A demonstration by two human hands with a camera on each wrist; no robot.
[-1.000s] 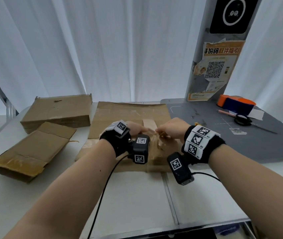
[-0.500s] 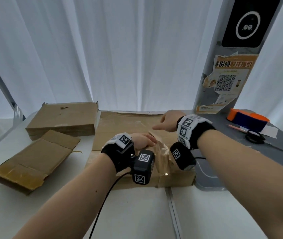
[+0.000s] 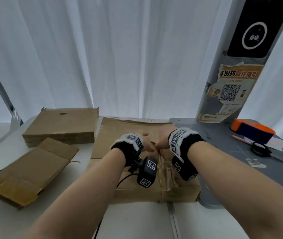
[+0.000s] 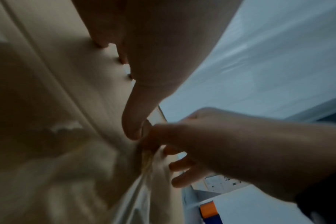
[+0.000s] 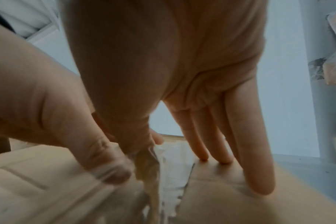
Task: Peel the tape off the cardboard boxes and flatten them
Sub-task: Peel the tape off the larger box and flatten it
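Item, lower left of the head view: opened box point(image 3: 28, 171), we are seeing it lying nearly flat, flaps loose, nothing showing inside.

Item, upper left of centre: flat box point(image 3: 61, 125), resting closed behind the first; contents hidden.

Item, centre: the box point(image 3: 130, 128) we are working on, lying flat under both hands, closed, so we cannot tell whether it holds anything.

Item, centre: left hand point(image 3: 146, 144), fingers spread straight and pressing the cardboard down, thumb tip touching the right hand.

Item, centre: tape point(image 3: 167, 171), clear and crinkled, running from the pinch toward the box's near edge, part lifted. We are judging it light, soft and sticky, likely to tear or cling to itself; best taken close to where it is leaving the cardboard. The cardboard we are judging stiff yet light.

Item, right of centre: right hand point(image 3: 163, 141), thumb and forefinger pinching the tape, other fingers point(image 5: 226, 136) straight on the box.

Item, right: grey mat point(image 3: 223, 144), bearing an orange block point(image 3: 252, 131) and scissors point(image 3: 259, 150).
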